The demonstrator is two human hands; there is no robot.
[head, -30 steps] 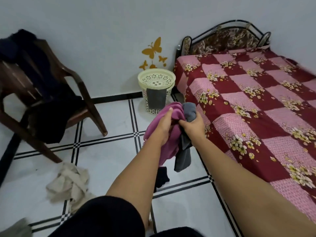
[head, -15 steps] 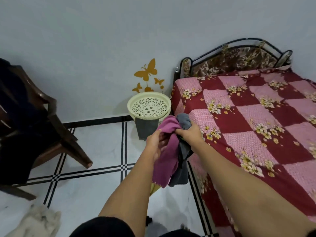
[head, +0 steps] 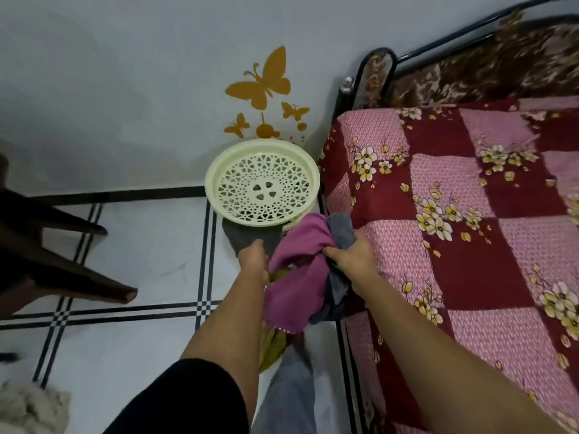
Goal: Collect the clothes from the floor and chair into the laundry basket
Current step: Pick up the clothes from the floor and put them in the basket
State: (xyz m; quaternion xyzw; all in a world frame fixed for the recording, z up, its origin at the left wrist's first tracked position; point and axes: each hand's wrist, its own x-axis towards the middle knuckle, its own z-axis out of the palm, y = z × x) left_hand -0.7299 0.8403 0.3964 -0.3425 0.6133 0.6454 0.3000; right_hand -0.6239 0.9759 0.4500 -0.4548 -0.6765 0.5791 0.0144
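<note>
Two hands: both were up in front of the body with a bundle of clothes between them, just short of the laundry basket (head: 262, 190).
Right hand (head: 352, 256): clenched on the bundle's top, gripping the purple cloth (head: 296, 277) and the grey garment (head: 341, 233) together.
Left hand (head: 254, 256): its back faced the camera and its fingers were hidden; it touched the purple cloth's left edge, but whether it gripped that cloth or the yellow-green fabric (head: 272, 346) hanging below could not be told.
Bundle's long axis: roughly vertical, draping from the hands toward the floor (head: 141, 252).
Basket from hands: straight ahead and slightly left, against the wall beside the bed (head: 454, 214); the left hand was the nearer one.
Basket top: a perforated lid appeared to cover it, with a grey cloth (head: 250, 236) hanging out under the rim on the near side.
Judgement: the lid likely needed lifting by the left hand while the right kept the bundle.
Left to collect: a pale garment (head: 29, 408) lay on the floor, well apart, at lower left near the chair (head: 47, 261).
</note>
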